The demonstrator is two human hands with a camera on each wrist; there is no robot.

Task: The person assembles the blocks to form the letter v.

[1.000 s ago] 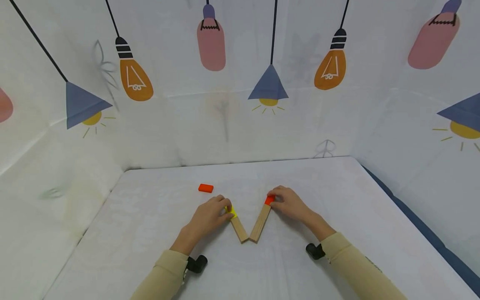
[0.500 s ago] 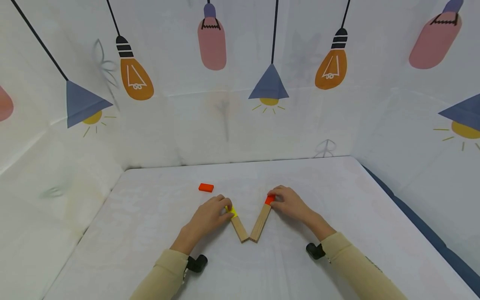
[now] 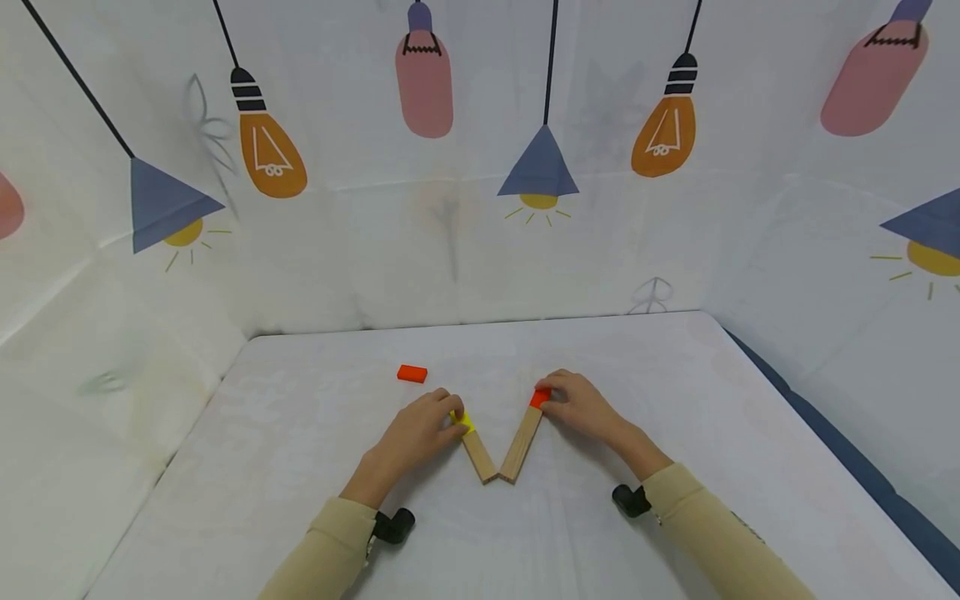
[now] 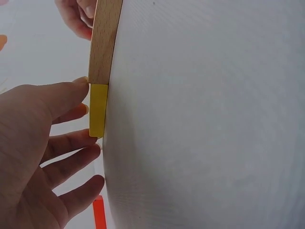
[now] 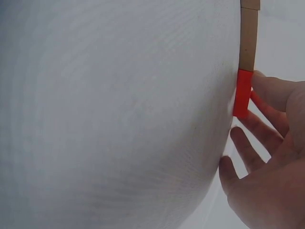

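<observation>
My left hand [image 3: 417, 427] grips a small yellow block [image 4: 98, 110] between thumb and fingers, the thumb near its joint with a plain wooden block [image 3: 480, 458]. On the other side my right hand [image 3: 581, 407] pinches a red block [image 5: 243, 93], which abuts the upper end of a second wooden block [image 3: 521, 446]. The two wooden blocks lie flat and slant toward each other, their near ends meeting in a V shape. In the wrist views both coloured blocks lie end to end with the wood. My fingers partly cover them in the head view.
Another red block [image 3: 412, 373] lies by itself farther back, beyond my left hand. The white-covered table [image 3: 300, 400] meets a white cloth wall [image 3: 360, 250] printed with lamps. Dark blue fabric [image 3: 832, 442] runs along the table's right edge.
</observation>
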